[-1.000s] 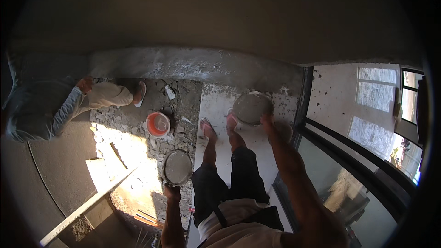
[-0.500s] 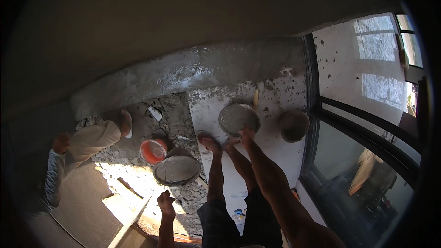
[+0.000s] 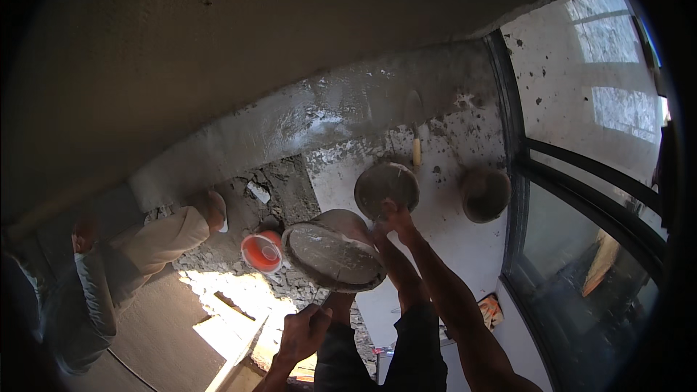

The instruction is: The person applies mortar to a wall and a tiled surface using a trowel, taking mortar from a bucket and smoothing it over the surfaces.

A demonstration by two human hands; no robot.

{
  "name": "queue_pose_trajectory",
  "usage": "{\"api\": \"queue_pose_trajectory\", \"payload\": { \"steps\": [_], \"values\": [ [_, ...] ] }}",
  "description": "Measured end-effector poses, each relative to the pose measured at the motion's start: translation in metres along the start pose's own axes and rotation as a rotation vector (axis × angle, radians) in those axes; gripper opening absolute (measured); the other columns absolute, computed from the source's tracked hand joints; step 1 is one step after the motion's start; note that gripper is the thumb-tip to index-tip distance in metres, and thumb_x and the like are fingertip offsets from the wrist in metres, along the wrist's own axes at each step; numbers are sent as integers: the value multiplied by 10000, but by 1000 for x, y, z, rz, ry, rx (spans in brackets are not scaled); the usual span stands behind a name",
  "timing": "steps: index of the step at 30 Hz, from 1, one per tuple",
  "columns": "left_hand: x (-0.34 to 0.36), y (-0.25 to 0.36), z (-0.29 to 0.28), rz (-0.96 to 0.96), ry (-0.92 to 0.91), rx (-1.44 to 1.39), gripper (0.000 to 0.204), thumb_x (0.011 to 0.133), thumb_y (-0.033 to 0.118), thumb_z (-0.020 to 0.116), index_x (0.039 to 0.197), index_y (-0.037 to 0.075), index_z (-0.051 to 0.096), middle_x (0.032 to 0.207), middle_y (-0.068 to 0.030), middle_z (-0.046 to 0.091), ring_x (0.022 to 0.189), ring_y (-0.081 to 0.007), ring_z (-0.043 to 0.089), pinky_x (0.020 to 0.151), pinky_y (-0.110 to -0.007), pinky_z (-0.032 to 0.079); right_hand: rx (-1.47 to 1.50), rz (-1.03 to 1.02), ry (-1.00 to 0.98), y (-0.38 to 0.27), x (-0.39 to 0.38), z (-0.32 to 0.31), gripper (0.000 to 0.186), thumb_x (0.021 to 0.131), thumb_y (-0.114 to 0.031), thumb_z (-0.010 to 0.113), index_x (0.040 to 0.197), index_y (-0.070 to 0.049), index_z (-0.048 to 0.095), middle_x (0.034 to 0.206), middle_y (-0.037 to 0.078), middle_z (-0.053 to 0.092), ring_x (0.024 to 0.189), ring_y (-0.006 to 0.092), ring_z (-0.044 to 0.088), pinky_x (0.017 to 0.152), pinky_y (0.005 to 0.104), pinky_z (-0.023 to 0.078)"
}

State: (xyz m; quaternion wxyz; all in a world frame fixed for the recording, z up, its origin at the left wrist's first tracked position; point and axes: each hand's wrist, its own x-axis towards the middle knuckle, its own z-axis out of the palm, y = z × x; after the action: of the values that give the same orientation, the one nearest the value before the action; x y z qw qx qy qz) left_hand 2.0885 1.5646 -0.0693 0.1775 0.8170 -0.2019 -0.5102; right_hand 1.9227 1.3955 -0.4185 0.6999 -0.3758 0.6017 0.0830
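My left hand (image 3: 305, 330) is closed on the thin wire handle of a bucket (image 3: 374, 287), which is tilted toward me and shows grey mortar inside. This bucket hangs in front of my legs and hides my left foot. Ahead of it and to the right, a round, dark mortar-stained bucket (image 3: 381, 185) stands on the pale slab. My right hand (image 3: 394, 219) grips its near rim, fingers closed. Just beyond lies a trowel (image 3: 417, 151) with a pale handle, its blade on the wet grey cement band.
Left of the buckets sits an orange pail (image 3: 263, 252) on rubble. A co-worker's bent leg (image 3: 163, 243) and hand (image 3: 83, 236) are at far left. Another dark bucket (image 3: 486, 194) stands beside the black-framed glass door (image 3: 581, 207). A wooden strip (image 3: 236, 356) lies at lower left.
My left hand has moved right and forward, bringing the mortar-filled bucket from the rubble side to in front of my legs. My right hand stays on the other bucket's rim.
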Motion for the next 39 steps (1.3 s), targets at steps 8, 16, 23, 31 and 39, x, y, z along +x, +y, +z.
{"api": "queue_pose_trajectory", "payload": {
  "steps": [8,16,23,31,39],
  "values": [
    [63,63,-114,227,-278,-101,153,888,44,721,778,-7,627,543,-63,553,441,-99,498,449,-293,376,626,-202,-1101,-116,2,-24,819,1007,-661,394,1540,-40,372,1576,168,397,1458,303,377,1222,459,254],
    [331,87,-75,316,-316,238,290,917,144,667,685,9,557,501,-66,455,456,-93,403,451,-324,350,1309,-108,-536,-42,177,34,707,1011,-604,415,1454,-57,488,1330,137,631,1205,303,619,1092,437,451],
    [517,-1,-24,576,-106,253,378,954,140,686,679,9,463,615,34,394,616,-53,332,496,-284,302,1510,-118,-288,-51,258,87,775,952,-636,453,1448,-42,499,1424,172,574,1290,384,559,1140,495,390],
    [591,-128,-26,373,110,-270,376,1043,310,595,767,61,541,662,53,420,649,-55,381,590,-289,358,816,-264,359,-84,301,102,701,928,-519,622,1426,-59,442,1304,171,507,1219,318,500,1028,454,463],
    [646,-203,-96,246,103,-545,381,1088,358,486,1222,28,622,1192,-47,670,1098,-143,614,1005,-320,472,150,-488,637,-146,261,196,982,763,-482,825,1398,76,325,1229,255,345,1203,390,313,1075,548,246]
  ]
}}
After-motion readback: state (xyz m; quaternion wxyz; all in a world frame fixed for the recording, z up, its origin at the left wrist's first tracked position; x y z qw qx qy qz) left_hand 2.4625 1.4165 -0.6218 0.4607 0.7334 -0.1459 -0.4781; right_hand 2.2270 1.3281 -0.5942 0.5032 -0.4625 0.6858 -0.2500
